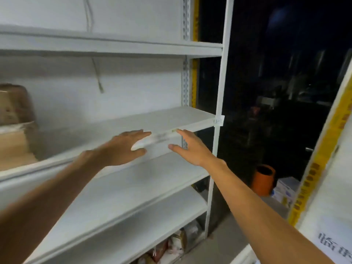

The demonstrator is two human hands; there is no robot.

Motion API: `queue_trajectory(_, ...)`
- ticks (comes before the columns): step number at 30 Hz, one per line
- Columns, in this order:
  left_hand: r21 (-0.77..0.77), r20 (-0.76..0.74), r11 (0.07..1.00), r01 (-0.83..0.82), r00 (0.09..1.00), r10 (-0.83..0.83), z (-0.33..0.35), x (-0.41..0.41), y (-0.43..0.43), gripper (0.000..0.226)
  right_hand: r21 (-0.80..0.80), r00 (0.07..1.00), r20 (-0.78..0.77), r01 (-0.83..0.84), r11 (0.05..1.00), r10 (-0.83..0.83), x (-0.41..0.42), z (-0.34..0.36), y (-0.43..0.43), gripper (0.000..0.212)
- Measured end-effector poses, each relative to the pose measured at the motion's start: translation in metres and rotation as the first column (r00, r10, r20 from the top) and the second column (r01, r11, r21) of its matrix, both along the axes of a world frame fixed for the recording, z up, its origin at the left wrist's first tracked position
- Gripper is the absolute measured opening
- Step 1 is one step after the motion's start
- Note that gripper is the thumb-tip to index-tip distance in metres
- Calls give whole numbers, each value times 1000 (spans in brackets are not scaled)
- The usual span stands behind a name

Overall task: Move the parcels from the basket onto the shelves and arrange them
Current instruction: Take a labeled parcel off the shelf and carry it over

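A slim white parcel point(159, 139), blurred and with dark print on it, lies tilted at the front edge of the middle shelf point(171, 117) of a white metal rack. My left hand point(122, 149) reaches in from the left with straight fingers, touching the parcel's left end, which sits just above the thumb. My right hand point(190, 149) comes from the right, fingers straight and spread, its index fingertip at the parcel's right end. The basket is out of view.
A brown taped parcel point(13, 103) sits on cardboard boxes point(15, 147) at the shelf's left end. Several bagged parcels point(175, 242) lie on the bottom level. An orange bin point(263, 180) and a box point(285, 189) stand on the floor beside a second rack point(320, 159).
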State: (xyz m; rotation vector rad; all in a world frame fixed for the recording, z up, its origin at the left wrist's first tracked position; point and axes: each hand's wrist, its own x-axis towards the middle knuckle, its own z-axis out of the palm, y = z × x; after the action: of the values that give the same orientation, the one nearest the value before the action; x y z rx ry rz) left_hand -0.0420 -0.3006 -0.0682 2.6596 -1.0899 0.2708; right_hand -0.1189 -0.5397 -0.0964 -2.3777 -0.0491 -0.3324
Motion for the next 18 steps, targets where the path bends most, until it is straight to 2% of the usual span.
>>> queue_trajectory(9,-10,102,951,-308,946,308,42,-17,219,64,-87,963,64,-257,962,263,53,58,190,77)
queue_trajectory(12,17,134,931,-365,923,360,48,-29,274,63,-105,934,81,-339,935,347,64,69,246,76)
queue_trajectory(18,-17,93,877,-480,873,479,63,-48,362,60,-96,891,69,-441,892,448,83,74,324,73)
